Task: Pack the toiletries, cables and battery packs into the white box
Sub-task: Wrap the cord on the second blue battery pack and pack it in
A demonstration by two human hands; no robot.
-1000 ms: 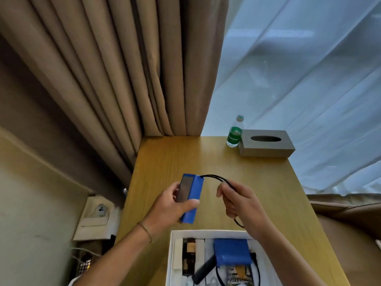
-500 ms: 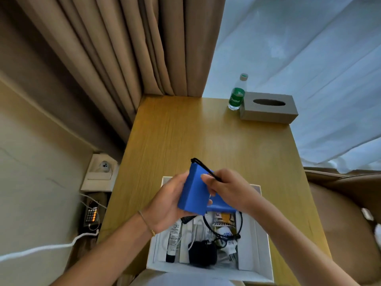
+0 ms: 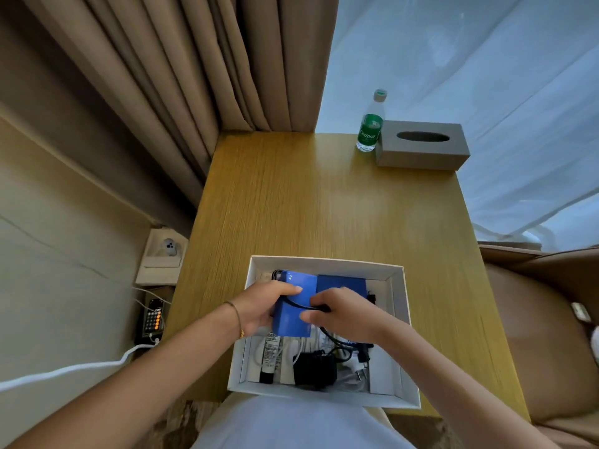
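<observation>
White box (image 3: 397, 338): open, at the near edge of the wooden table (image 3: 324, 202), just in front of my body. Contents, near end: black adapter (image 3: 313, 370), a white tube with a dark cap (image 3: 269, 354) lying lengthwise at the left, loose black cables (image 3: 343, 343) and a plug at the right.

Blue battery pack (image 3: 293, 307): in the box's left-middle part, held over the other contents. My left hand (image 3: 262, 306) grips it from the left side, fingers curled over its top face. A black lead (image 3: 299, 304) crosses that face.

My right hand (image 3: 343, 314): pinches the lead at the pack's right edge, thumb below, fingers above.

Second blue battery pack (image 3: 342, 283): lying in the far right part of the box, just beside the first, partly hidden by my right hand.

Left of the table, lower down: phone (image 3: 152, 320) with lit screen, white charging cable (image 3: 64, 371), wall socket (image 3: 165, 251).

Far right corner of the table: green-labelled water bottle (image 3: 370, 124), upright, touching or just beside a grey tissue box (image 3: 421, 153).

Beyond: beige curtain (image 3: 194, 76), sheer white curtain (image 3: 470, 59).
</observation>
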